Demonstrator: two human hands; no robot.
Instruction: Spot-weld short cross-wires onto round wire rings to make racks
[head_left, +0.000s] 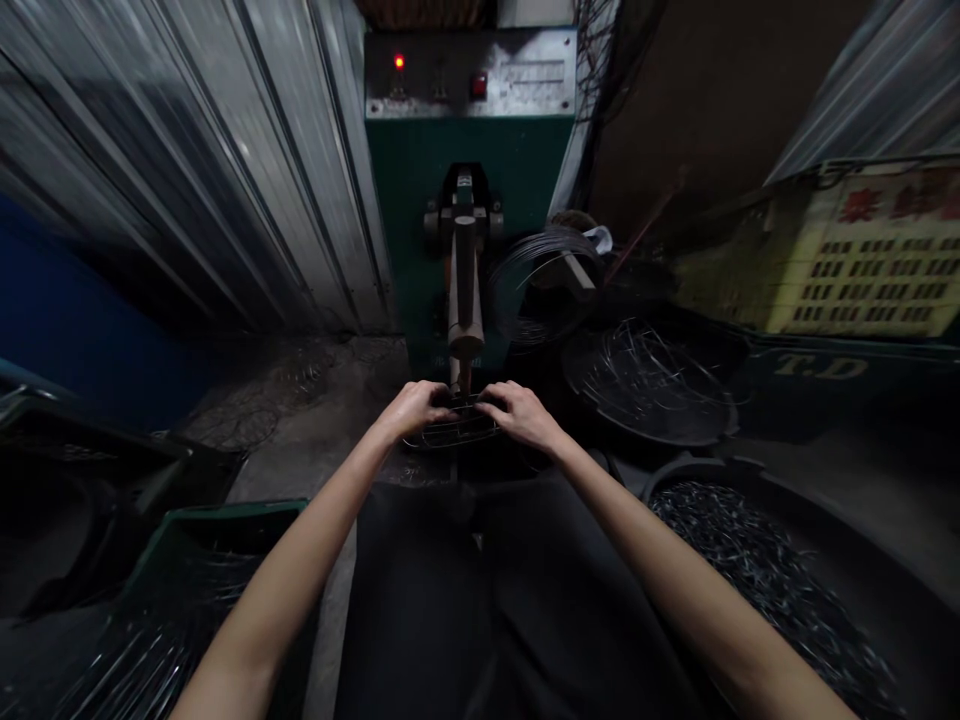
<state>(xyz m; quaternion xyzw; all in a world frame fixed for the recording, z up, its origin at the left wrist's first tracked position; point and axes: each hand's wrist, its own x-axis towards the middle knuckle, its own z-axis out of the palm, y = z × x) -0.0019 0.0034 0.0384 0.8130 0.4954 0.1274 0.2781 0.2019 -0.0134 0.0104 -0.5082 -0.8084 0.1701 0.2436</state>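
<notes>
My left hand (pixel 420 408) and my right hand (pixel 519 412) are both closed on a wire frame (pixel 457 436) made of thin bent metal rods. They grip it from opposite sides, fingers curled toward each other. The frame sits just under the lower tip of a green spot welding machine (pixel 390 190), whose thick cylindrical arm (pixel 466 300) reaches out toward me. Dim light hides the exact finger contact and whether the tip touches the wire.
A red lamp (pixel 399 62) glows on the machine's panel. At right are a wire coil (pixel 551 250), a dark basin (pixel 660 425) with loose wires, a tub of small metal pieces (pixel 750 570) and a yellow crate (pixel 870 260). A green bin (pixel 225 512) with metal rods stands at lower left.
</notes>
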